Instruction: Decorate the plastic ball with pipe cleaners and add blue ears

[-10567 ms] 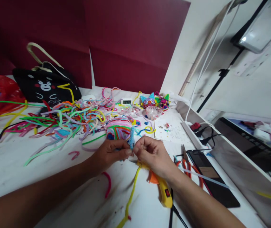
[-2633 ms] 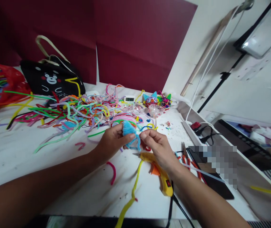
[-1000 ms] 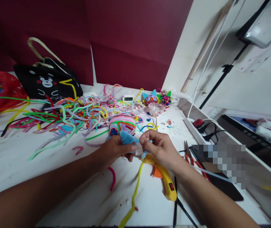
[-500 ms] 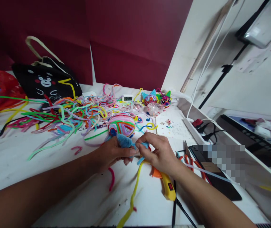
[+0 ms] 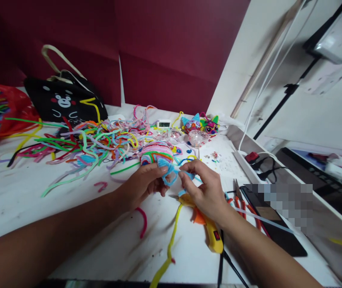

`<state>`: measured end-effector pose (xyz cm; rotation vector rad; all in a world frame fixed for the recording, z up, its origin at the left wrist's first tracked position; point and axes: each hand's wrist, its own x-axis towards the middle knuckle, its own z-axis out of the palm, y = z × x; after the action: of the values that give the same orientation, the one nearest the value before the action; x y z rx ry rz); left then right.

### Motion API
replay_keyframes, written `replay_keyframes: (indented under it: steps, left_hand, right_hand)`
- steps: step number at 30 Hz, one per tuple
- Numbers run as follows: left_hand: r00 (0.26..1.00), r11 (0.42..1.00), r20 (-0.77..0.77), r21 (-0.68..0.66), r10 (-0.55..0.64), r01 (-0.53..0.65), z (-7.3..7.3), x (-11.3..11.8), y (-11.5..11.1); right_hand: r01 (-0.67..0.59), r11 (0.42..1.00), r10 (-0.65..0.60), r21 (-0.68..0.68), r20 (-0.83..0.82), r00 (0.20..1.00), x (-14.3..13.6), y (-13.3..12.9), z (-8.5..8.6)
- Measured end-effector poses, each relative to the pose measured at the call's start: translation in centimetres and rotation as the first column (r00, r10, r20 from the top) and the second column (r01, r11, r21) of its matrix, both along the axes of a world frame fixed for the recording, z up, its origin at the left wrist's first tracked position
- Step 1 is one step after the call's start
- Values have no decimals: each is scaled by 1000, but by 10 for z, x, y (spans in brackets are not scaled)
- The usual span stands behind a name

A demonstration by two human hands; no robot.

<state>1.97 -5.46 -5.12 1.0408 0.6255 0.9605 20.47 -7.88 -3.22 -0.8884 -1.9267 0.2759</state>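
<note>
My left hand (image 5: 147,180) pinches a light-blue coiled pipe cleaner (image 5: 168,173), its loop sticking out past the fingertips. Thumb and forefinger of my right hand (image 5: 203,182) close on the blue strand at its other side, and a short blue end shows behind those fingers. Just beyond my left hand lies a ball wrapped in striped pipe cleaners (image 5: 157,151), partly hidden. Under my right hand rests a yellow glue gun (image 5: 214,238), its nozzle pointing left. A yellow pipe cleaner (image 5: 171,244) runs toward the table's front edge.
Tangled pipe cleaners (image 5: 81,146) cover the left of the table, before a black bag (image 5: 65,100) and a red plastic bag (image 5: 23,106). Two finished-looking animal heads and clear plastic domes (image 5: 199,138) stand behind. Orange-handled pliers (image 5: 239,204) and a black tablet-like slab (image 5: 291,244) lie right.
The blue pipe cleaner has turned, and a loop now shows. My right fingers have drawn slightly away from my left hand. The whole view has shifted a little.
</note>
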Motion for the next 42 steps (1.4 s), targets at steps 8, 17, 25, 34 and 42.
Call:
replay_keyframes:
  steps: [8, 17, 25, 34, 42]
  left_hand:
    - [994, 996, -63, -1, 90, -90, 1, 1, -3]
    - [999, 1000, 45, 27, 1, -2, 1, -1, -3]
    - [995, 991, 59, 104, 76, -82, 7, 1, -5]
    - [991, 955, -64, 283, 115, -92, 2, -3, -7]
    - [935, 904, -240, 400, 262, -150, 3, -4, -8]
  right_hand:
    - [-105, 953, -21, 284, 408, 913, 0, -1, 2]
    - [-113, 954, 23, 277, 308, 951, -1, -5, 3]
    - [-257, 954, 218, -156, -231, 948, -5, -3, 4]
    - [-405, 794, 154, -454, -493, 856, -7, 1, 3]
    - [-467, 679, 80, -566, -575, 814, -9, 2, 0]
